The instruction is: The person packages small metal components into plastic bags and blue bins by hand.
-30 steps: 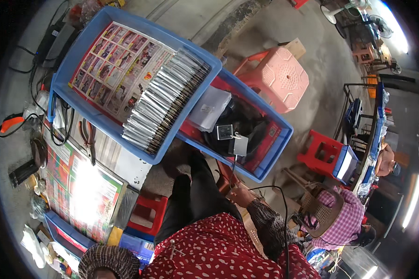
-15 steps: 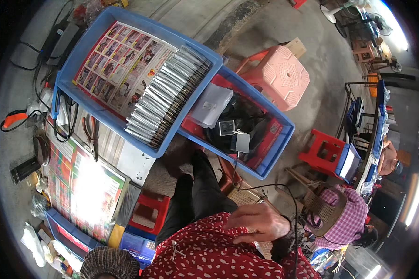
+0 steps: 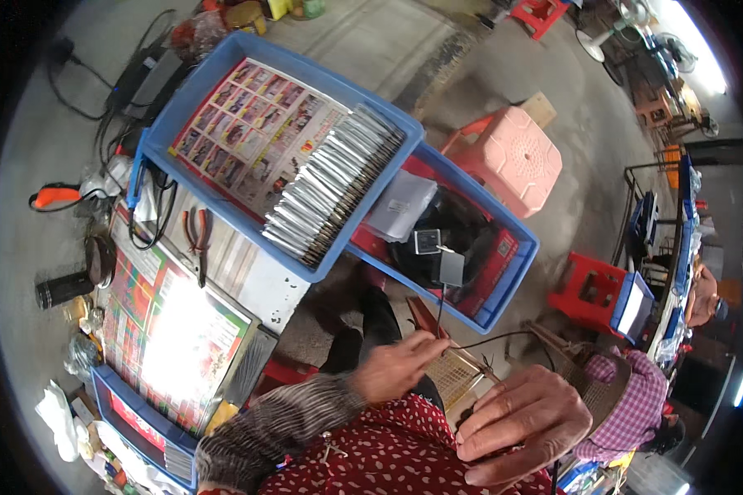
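Three blue trays and one pair of pliers (image 3: 196, 239) show. The largest tray (image 3: 223, 209) holds a printed sheet (image 3: 243, 124) and one row of silver rods (image 3: 334, 186), too close-packed to count. The tray beside it (image 3: 510, 289) holds white papers (image 3: 400, 205) and two small square devices (image 3: 451, 268). The left hand's (image 3: 396, 367) grip pinches the black cable (image 3: 442, 307) below one device; the right hand's (image 3: 524, 421) is released, fingers loosely curled.

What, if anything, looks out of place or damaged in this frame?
Only apparent surface wear: the white worktop has dark, chip-like marks near its corner, beside the paper-lined blue tray, as if its coating had flaked. Nothing looks spilled.
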The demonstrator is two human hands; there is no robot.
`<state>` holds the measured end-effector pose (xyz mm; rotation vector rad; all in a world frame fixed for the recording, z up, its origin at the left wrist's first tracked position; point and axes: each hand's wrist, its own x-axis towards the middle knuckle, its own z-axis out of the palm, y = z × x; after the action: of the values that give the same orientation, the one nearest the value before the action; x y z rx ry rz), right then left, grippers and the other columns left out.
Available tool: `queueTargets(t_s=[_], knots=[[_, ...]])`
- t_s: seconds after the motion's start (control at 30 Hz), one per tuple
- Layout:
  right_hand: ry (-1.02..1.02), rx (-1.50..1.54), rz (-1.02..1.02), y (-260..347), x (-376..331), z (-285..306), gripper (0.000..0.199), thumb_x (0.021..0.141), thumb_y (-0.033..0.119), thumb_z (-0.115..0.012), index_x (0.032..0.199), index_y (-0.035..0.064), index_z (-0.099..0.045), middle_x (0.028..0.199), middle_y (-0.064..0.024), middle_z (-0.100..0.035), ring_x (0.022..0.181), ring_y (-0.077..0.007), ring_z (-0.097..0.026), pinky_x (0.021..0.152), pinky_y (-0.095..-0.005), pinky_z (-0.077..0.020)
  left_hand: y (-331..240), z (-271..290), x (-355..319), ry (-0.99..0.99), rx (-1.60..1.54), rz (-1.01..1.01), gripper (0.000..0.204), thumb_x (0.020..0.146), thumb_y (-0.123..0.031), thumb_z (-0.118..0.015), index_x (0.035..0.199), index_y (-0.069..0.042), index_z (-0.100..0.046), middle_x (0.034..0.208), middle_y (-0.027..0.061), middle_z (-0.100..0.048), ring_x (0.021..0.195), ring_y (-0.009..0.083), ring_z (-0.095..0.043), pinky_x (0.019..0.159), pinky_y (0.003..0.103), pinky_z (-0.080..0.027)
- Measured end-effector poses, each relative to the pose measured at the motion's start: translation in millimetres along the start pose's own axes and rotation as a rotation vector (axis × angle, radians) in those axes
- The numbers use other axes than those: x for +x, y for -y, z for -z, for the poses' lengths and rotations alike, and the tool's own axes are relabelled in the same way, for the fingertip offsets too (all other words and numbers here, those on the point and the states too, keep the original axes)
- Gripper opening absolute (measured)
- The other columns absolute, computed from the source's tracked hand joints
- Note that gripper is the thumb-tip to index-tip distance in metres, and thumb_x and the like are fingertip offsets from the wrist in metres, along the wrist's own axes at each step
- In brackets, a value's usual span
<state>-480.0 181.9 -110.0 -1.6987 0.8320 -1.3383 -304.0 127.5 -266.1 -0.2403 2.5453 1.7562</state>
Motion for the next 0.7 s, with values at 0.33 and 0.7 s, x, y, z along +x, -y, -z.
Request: queueTargets(t_s=[0.33,0.7], knots=[[0.131,-0.108,-0.007,-5.7,74.3,28.9,0.036,0.072,0.030,-0.078,0.075,-0.0018,-0.060,0.081,-0.0157,-0.064,0.071,-0.0246,-0.067,0.058,-0.0313,-0.0574,21.4,-112.7,25.4,0.290,-0.254,-0.183,0.088,0.073,-0.009,-0.065,0.145,-0.012,-0.014,0.129,0.0190,-0.039,0.116,0.0374,-0.045,0.088,0.046,-0.044],[0.316,-0.595,0.086,10.7,153.4,37.8,0.054,0.085,0.033,-0.065,0.112,-0.0098,-0.047,0.087,-0.0182,-0.057,0.069,-0.0204,-0.059,0.059,-0.0307,-0.0495,-18.8,-183.5,20.5,0.130,-0.408,-0.405,0.089,0.074,-0.011,-0.065,0.145,-0.014,-0.011,0.128,0.0190,-0.039,0.112,0.0378,-0.046,0.087,0.046,-0.045]])
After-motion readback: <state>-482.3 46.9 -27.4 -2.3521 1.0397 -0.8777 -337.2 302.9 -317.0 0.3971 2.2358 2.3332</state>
